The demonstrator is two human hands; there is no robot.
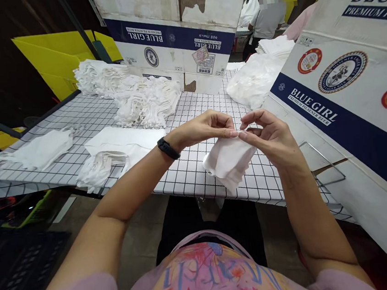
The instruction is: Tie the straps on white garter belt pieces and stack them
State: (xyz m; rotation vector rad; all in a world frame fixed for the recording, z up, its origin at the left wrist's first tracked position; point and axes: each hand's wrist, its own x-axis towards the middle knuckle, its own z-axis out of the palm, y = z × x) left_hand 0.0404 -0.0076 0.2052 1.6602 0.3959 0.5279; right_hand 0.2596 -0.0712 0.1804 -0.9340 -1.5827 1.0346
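In front of my body, over the table's near edge, hangs a soft white cloth piece [231,159], its lower part draped and gathered. My left hand [212,125] pinches its top edge between thumb and forefinger. Right beside that grip, my right hand [269,134] pinches the same edge, its other fingers curled loosely. The thumbs nearly touch. To the left on the table lie flat white cloth pieces [123,138] with a small folded bundle [102,166] at their front. Farther left is another white cloth stack [45,149].
The table has a black-and-white grid cover [196,105]. Large piles of white cloth [147,99] stand at its back left. An upright cardboard box [170,50] rises behind, another box [345,78] at right. A white plastic bag [252,81] sits between. Another person [269,14] is in the background.
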